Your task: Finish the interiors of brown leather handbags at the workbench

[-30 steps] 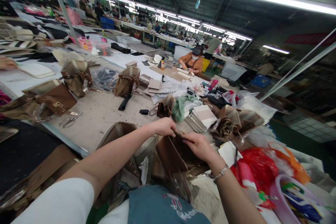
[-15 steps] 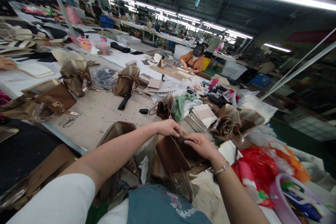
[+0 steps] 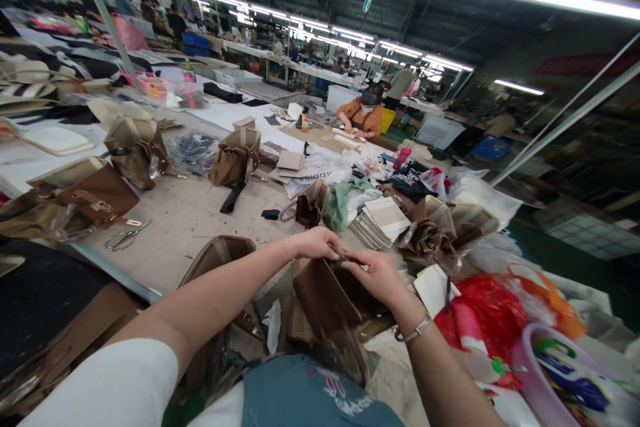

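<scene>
A brown handbag (image 3: 325, 295) stands in front of me, its flap side facing left and its handle loop hanging toward my apron. At the bag's top far edge my left hand (image 3: 320, 243) is closed, thumb and fingertips pinching the rim. My right hand (image 3: 373, 270) grips the same edge close beside it, with the thumb inside and the fingers over the rim. The fingertips of both hands almost meet. The inside of the bag is dark and partly hidden by my right hand. Another brown bag (image 3: 220, 253) lies behind my left forearm.
Several brown bags, one of them (image 3: 235, 157) upright, stand about the table (image 3: 175, 227). Scissors (image 3: 125, 237) lie at left. Stacked panels (image 3: 377, 221) and a green cloth (image 3: 343, 203) are beyond my hands. Red plastic (image 3: 490, 303) and a purple basket (image 3: 530, 367) sit at right. A co-worker (image 3: 363, 117) sits across.
My right hand has shifted slightly left along the bag's edge, closer to my left hand, its fingers more bent. The whole view has moved a little. Both hands still grip the bag.
</scene>
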`<state>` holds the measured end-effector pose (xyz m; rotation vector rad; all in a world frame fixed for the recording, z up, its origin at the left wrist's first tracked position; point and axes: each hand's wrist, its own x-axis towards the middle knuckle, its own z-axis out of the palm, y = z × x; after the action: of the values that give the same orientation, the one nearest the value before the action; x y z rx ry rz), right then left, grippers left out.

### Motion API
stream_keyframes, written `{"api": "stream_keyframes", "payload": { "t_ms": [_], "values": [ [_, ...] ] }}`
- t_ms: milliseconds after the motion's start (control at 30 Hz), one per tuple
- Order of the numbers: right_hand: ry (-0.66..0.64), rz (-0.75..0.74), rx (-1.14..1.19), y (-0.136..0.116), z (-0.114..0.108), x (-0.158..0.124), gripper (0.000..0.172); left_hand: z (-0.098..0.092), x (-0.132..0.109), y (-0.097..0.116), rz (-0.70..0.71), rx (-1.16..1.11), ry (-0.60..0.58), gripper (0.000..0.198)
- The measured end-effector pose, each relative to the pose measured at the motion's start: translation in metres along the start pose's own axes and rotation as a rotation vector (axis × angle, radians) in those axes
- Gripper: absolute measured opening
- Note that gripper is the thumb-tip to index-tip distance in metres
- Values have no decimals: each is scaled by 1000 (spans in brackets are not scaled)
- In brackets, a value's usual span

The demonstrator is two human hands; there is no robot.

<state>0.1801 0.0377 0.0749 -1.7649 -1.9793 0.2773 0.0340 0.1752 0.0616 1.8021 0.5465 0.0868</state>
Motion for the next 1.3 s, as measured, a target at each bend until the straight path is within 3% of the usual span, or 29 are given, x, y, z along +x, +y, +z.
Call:
{"api": "stream_keyframes", "payload": {
  "t_ms": [100,333,567,800,967,1133,1300],
  "values": [
    [17,12,5,-1,9,2,16,-2,-1,-4,12,-131,-34,22],
    [-25,-84,200,-8,9,2,17,-4,-5,-8,59,-311,-264,28],
    [-72,29,227,4,3,-5,23,3,0,-3,-6,-205,-77,22],
    [-43,56,14,0,9,-1,22,-1,-1,-1,-4,-165,-151,32],
    [-8,85,-47,2,11,2,20,-6,-17,9,29,177,-29,43],
    [-11,99,28,4,10,2,24,-7,-24,19,14,416,42,26],
    [-103,5,282,11,10,1,34,-7,-11,19,18,462,-3,27]
  ]
}}
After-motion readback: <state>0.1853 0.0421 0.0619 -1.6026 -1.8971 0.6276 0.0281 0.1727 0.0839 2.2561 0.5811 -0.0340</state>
